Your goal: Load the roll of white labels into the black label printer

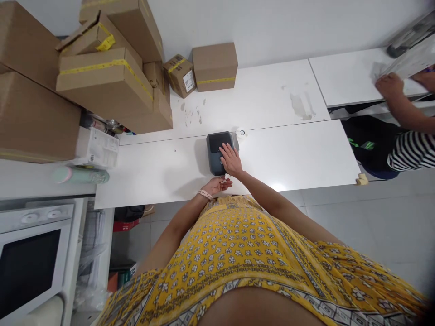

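A dark blue-grey box-shaped device (214, 156), which looks like a label printer, stands on the white table near its front edge. My right hand (231, 160) lies flat on its top right side, fingers stretched out. Close to the device's front, my left hand (217, 185) is turned palm up with its fingers extended. A small white bit shows between the left fingers and the device, too small to make out. Behind the device on the right is a white roll (241, 133), partly hidden.
Cardboard boxes (105, 77) are stacked at the left, with smaller boxes (215, 66) against the wall. A mint bottle (81, 174) lies at the left end, above a microwave (30, 258). Another person's hand (390, 86) holds a clear bag at the far right.
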Available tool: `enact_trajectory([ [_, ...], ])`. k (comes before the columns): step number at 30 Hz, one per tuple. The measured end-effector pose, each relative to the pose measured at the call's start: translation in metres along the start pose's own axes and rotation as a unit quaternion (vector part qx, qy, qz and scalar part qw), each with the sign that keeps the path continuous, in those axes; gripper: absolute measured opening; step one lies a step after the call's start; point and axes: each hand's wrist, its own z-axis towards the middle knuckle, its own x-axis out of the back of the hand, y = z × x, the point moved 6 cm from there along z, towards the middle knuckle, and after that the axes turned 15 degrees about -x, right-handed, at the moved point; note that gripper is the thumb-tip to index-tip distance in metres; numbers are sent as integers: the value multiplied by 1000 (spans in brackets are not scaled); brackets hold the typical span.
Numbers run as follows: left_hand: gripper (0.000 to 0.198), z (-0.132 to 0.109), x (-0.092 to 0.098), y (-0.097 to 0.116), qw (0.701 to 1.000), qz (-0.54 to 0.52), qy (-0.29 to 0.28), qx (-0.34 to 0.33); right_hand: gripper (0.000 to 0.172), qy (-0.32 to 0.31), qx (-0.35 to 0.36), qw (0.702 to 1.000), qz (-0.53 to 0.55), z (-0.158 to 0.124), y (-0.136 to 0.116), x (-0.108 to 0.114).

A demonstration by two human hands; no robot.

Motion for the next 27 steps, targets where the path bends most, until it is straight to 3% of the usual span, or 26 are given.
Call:
enact_trajectory([
  [3, 24, -7, 1, -3, 1000, 19, 5, 9, 55, -3, 1, 1000, 17, -1, 0, 0],
  [10, 31, -7, 2, 5, 988, 141, 18, -59, 56, -17, -2, 1000, 5, 1, 0, 2],
  [15, 42, -10, 8, 7, 981, 181, -43, -59, 59, -38, -17, 999, 20, 2, 7, -4],
  [18, 46, -15, 37, 6, 961, 277, -25, -13, 74, -27, -105, 993, 51, 1, 17, -8],
  [22, 47, -23, 89, 22, 951, 285, 113, -36, 90, -51, -222, 970, 82, -3, 27, -13],
  [24, 47, -25, 106, 33, 954, 251, 151, -64, 90, -74, -236, 965, 89, -2, 25, -13],
  [27, 47, -23, 113, 48, 957, 207, 178, -94, 83, -86, -228, 967, 69, 1, 21, -6],
])
